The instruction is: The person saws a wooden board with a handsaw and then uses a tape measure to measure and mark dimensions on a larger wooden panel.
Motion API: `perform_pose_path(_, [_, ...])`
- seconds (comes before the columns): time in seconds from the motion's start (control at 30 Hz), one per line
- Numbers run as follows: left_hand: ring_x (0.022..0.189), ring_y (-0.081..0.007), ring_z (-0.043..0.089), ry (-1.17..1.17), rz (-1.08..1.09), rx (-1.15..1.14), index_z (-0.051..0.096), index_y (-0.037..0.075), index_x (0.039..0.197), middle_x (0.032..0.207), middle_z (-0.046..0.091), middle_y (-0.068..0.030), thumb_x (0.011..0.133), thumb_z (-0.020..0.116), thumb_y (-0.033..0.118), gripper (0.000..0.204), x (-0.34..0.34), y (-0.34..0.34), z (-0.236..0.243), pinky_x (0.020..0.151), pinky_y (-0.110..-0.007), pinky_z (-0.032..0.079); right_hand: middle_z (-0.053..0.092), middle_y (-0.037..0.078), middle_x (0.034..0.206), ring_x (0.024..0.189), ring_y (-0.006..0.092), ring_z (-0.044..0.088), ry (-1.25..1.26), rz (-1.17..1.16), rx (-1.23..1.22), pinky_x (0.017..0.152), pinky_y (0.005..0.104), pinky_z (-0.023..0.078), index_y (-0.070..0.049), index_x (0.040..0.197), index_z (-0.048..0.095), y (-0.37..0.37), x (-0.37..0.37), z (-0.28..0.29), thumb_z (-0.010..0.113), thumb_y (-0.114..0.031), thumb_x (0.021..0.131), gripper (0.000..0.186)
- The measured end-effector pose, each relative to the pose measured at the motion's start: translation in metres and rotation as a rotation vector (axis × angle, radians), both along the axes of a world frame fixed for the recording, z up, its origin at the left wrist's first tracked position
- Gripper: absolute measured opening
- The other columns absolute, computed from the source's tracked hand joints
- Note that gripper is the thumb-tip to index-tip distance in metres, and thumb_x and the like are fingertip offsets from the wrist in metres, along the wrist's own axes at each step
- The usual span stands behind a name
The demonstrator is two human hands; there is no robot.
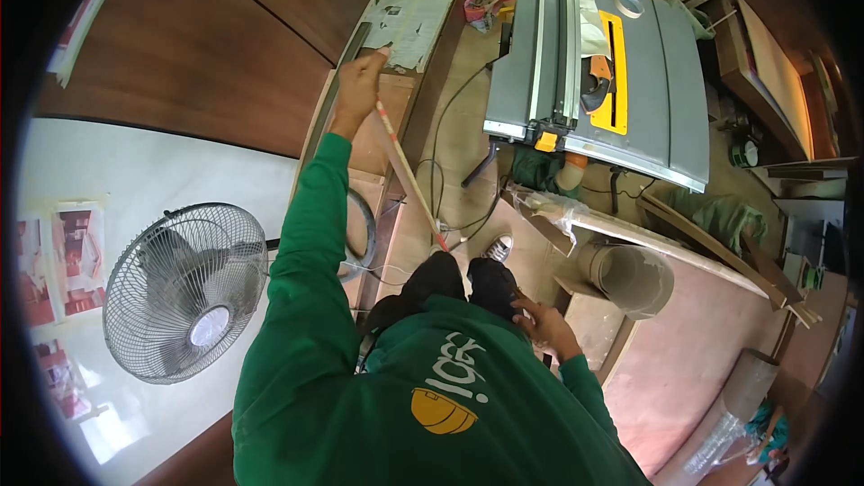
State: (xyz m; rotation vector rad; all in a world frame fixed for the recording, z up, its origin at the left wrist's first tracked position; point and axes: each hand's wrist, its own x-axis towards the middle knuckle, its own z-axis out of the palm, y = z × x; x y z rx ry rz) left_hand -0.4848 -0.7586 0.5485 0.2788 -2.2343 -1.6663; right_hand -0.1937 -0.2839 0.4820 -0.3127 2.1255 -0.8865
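Observation:
My left hand is raised at the end of an outstretched arm, its fingers closed. From it a thin wooden strip with reddish marks slants down toward my knees. Beyond the fingertips lies a sheet of printed paper on a long narrow board. My right hand rests low by my right thigh, its fingers curled in. Whatever those fingers hold, if anything, is too small to make out.
A grey table saw with a yellow insert stands ahead right. A caged fan is close on my left. Dark cables run along the floor near my shoe. A rolled sheet and wooden boards lie at right.

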Motion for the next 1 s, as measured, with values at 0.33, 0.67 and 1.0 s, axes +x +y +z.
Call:
perform_pose_path(0.33, [0.056, -0.0076, 0.033, -0.016, -0.081, -0.250, 0.051, 0.002, 0.064, 0.058, 0.037, 0.0051, 0.100, 0.068, 0.036, 0.053, -0.023, 0.013, 0.016, 0.051, -0.032, 0.027, 0.072, 0.026, 0.104, 0.094, 0.0423, 0.070, -0.065, -0.021, 0.055, 0.085, 0.0488, 0.053, -0.013, 0.128, 0.067, 0.016, -0.008, -0.002, 0.068, -0.029, 0.097, 0.035])
perform_pose_path(0.67, [0.052, -0.0110, 0.038, -0.171, -0.118, -0.279, 0.040, 0.004, 0.060, 0.056, 0.036, -0.0011, 0.101, 0.064, 0.042, 0.060, -0.076, 0.007, -0.009, 0.049, -0.036, 0.035, 0.067, 0.024, 0.098, 0.091, 0.0432, 0.067, -0.053, -0.127, 0.023, 0.084, 0.0500, 0.052, -0.017, 0.131, 0.066, -0.003, -0.034, -0.003, 0.067, -0.031, 0.098, 0.036])
perform_pose_path(1.0, [0.066, -0.0304, 0.068, -0.386, -0.173, -0.499, 0.077, 0.005, 0.082, 0.065, 0.068, -0.0168, 0.101, 0.054, 0.050, 0.054, -0.138, -0.026, -0.095, 0.068, -0.042, 0.052, 0.065, 0.022, 0.092, 0.086, 0.0394, 0.067, -0.022, -0.375, 0.018, 0.080, 0.0480, 0.052, -0.017, 0.130, 0.067, -0.062, -0.024, -0.028, 0.071, -0.028, 0.096, 0.035])
